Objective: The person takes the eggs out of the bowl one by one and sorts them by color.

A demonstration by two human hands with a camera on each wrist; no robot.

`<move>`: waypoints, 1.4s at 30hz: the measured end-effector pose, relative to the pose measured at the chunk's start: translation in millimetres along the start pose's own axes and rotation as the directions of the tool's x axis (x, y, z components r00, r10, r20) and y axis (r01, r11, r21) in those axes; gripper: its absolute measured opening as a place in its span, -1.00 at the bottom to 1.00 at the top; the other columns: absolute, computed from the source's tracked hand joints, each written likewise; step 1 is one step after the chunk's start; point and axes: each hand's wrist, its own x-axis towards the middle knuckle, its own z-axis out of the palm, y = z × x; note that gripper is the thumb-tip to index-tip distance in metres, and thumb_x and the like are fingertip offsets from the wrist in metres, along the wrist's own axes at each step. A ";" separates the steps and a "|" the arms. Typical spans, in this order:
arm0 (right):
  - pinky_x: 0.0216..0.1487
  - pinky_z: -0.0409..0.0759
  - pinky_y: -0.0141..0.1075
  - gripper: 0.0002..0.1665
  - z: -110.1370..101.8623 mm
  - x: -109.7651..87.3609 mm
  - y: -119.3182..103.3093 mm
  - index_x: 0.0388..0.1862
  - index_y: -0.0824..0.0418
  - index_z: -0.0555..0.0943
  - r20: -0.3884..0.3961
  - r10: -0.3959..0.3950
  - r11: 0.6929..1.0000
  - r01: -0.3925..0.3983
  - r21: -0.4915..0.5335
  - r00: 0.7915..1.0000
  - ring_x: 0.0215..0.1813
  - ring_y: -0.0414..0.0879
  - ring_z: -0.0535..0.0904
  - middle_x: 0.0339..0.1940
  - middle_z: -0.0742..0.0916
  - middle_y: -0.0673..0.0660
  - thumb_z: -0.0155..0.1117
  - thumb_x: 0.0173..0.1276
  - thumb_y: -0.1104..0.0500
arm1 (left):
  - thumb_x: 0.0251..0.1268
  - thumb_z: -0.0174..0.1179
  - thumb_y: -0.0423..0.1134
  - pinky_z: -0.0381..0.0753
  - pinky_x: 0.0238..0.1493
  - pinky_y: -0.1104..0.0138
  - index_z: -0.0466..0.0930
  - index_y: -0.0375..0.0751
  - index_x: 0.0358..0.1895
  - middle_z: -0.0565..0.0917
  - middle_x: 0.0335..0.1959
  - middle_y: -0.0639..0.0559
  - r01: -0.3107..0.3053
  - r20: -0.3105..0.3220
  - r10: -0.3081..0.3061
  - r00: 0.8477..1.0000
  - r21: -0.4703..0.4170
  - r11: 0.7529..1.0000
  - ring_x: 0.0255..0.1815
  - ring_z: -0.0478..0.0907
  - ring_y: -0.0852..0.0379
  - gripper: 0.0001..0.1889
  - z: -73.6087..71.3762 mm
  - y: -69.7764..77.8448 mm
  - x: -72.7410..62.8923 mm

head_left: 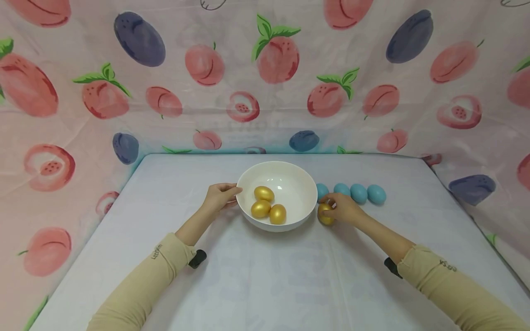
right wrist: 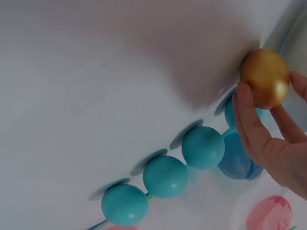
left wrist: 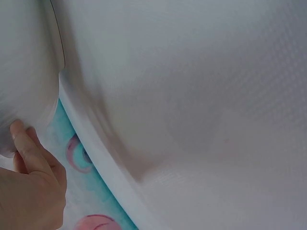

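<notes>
Pinching a gold egg (head_left: 325, 216) right of frame centre, the right hand (head_left: 345, 209) had it between thumb and fingers, spread egg-wide; left of centre, the left hand (head_left: 219, 197) gripped a white bowl (head_left: 296, 195) by its rim.

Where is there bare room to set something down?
Bare table lies between the sleeves, in front of the white bowl, and right of the blue eggs. The bowl's right side is crowded: blue eggs, the held gold egg, right fingers.
</notes>
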 end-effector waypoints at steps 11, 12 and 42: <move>-0.39 0.61 -0.33 -0.61 -5.6 1.7 3.0 -0.05 0.39 0.58 0.010 -0.032 0.999 0.032 -0.012 0.999 -0.26 0.05 0.56 -0.24 0.66 0.32 0.32 0.14 0.25 | 0.22 0.22 -0.29 0.72 -0.31 0.51 0.50 -0.42 0.11 0.60 -0.25 0.01 0.013 -0.005 -0.013 1.000 -0.001 1.000 -0.50 0.57 0.33 -0.58 1.1 0.8 -1.7; -0.38 0.62 -0.32 -0.62 -6.3 1.9 3.2 -0.05 0.38 0.58 0.011 -0.031 0.999 0.032 -0.013 0.999 -0.26 0.06 0.56 -0.23 0.66 0.33 0.33 0.14 0.24 | 0.22 0.22 -0.29 0.72 -0.31 0.51 0.50 -0.42 0.11 0.60 -0.25 0.01 0.013 -0.005 -0.013 1.000 -0.002 1.000 -0.50 0.57 0.33 -0.58 1.2 1.2 -2.1; -0.20 0.70 -0.12 -0.72 -36.8 -0.8 -17.8 -0.10 0.38 0.58 -0.001 -0.085 0.996 0.085 -0.042 0.996 -0.21 0.13 0.59 -0.22 0.67 0.34 0.27 0.20 0.30 | 0.22 0.23 -0.27 0.73 -0.31 0.50 0.51 -0.40 0.11 0.61 -0.17 -0.06 0.026 -0.029 -0.026 0.999 0.009 1.000 -0.51 0.56 0.33 -0.59 3.5 3.7 -0.9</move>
